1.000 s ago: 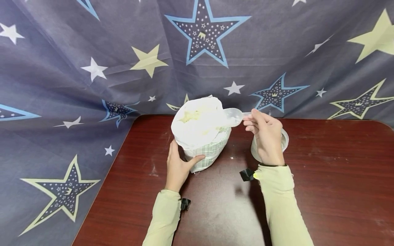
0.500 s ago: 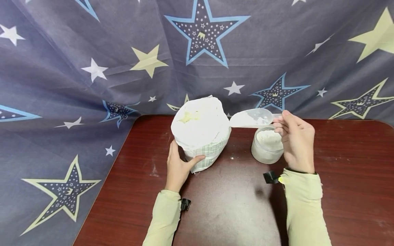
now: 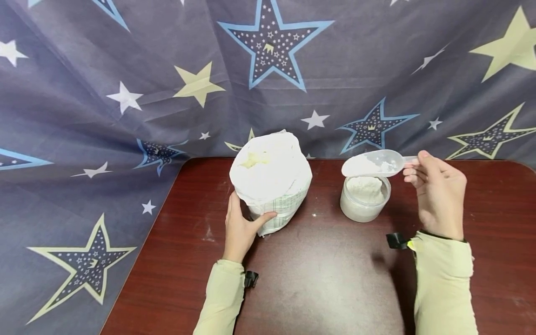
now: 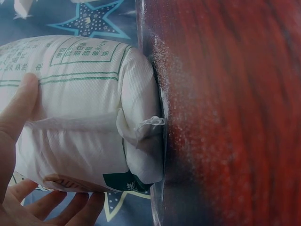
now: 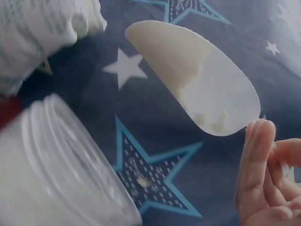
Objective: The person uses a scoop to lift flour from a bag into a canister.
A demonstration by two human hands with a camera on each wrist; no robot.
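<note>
An open white woven flour bag (image 3: 272, 172) with green print stands on the table, its wide mouth showing white powder and a yellowish patch. My left hand (image 3: 243, 230) grips its lower left side; in the left wrist view the thumb lies along one side and the fingers (image 4: 89, 207) reach under the other. My right hand (image 3: 441, 197) pinches the handle of a translucent plastic scoop (image 3: 372, 163) that carries white powder. The scoop's bowl is level, overlapping the far rim of a clear round jar (image 3: 364, 204) in the head view. White powder is heaped inside the jar.
The dark red wooden table (image 3: 318, 288) bears a small white speck (image 3: 314, 215) between bag and jar. A grey-blue curtain (image 3: 167, 42) printed with stars hangs right behind the table and along its left side.
My right hand has moved right with the powder-laden scoop, away from the bag's mouth to above the jar. The jar has come fully into sight. My left hand stays on the bag.
</note>
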